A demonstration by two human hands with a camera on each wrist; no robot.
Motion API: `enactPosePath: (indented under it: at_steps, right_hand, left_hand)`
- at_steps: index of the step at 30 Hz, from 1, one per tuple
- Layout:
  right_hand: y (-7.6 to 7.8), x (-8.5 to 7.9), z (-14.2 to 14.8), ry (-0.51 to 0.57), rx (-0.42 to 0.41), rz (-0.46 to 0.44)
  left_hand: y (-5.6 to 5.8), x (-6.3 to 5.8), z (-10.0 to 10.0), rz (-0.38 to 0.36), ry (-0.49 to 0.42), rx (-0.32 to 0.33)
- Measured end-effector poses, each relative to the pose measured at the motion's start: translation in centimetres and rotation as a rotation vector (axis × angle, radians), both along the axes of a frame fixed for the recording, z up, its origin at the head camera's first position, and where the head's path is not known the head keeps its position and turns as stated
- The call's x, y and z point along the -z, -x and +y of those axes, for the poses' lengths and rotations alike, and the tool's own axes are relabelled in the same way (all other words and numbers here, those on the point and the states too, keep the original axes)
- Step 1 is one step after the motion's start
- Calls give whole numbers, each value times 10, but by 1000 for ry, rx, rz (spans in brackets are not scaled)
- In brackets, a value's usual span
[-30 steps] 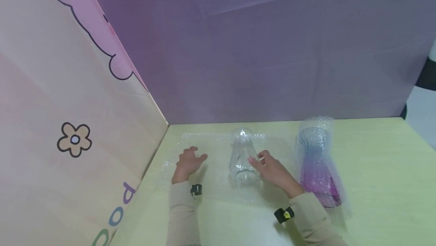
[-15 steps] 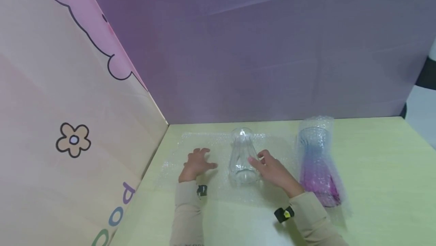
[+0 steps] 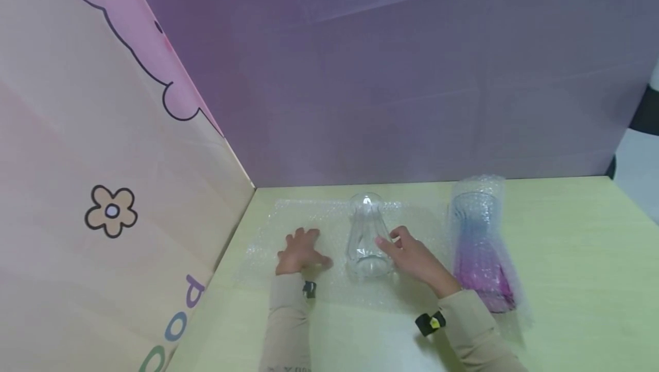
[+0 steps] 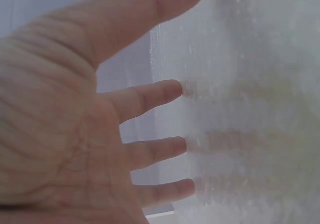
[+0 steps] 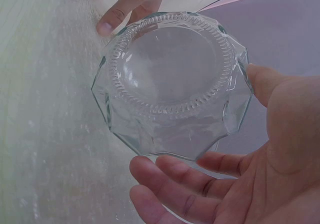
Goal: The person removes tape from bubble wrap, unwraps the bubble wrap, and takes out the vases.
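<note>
A clear glass vase (image 3: 364,226) lies on its side over a flat sheet of bubble wrap (image 3: 329,217), its base facing me. My right hand (image 3: 414,256) grips it near the base, thumb on one side and fingers on the other. In the right wrist view, the faceted base (image 5: 172,129) with its ribbed ring fills the middle. To the vase's left, my left hand (image 3: 301,253) has its fingers spread, and their tips touch the bubble wrap in the left wrist view. That hand holds nothing.
At the right lies a second vase (image 3: 481,246), blue fading to magenta, wrapped in bubble wrap. The pale yellow-green table (image 3: 576,269) meets a purple-grey backdrop (image 3: 391,86) at the back. A printed panel (image 3: 170,212) with a flower stands along the left edge.
My left hand has moved right toward the vase and come down onto the bubble wrap with fingers spread. My right hand and the glass vase have stayed in place.
</note>
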State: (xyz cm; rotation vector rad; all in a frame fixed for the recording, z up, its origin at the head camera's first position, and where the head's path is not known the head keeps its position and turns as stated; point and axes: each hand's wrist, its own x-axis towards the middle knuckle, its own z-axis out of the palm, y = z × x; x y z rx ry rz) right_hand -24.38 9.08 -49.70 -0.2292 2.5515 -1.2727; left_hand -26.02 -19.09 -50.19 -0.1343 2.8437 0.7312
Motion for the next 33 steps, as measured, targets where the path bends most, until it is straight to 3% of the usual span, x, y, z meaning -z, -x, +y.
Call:
enactPosePath:
  at_steps: [11, 33]
  right_hand:
    - [0, 3, 2, 4, 9, -2]
    - [-4, -3, 0, 24, 0, -13]
  left_hand:
    - [1, 0, 4, 4, 16, -17]
    - [2, -3, 0, -42, 104, 46]
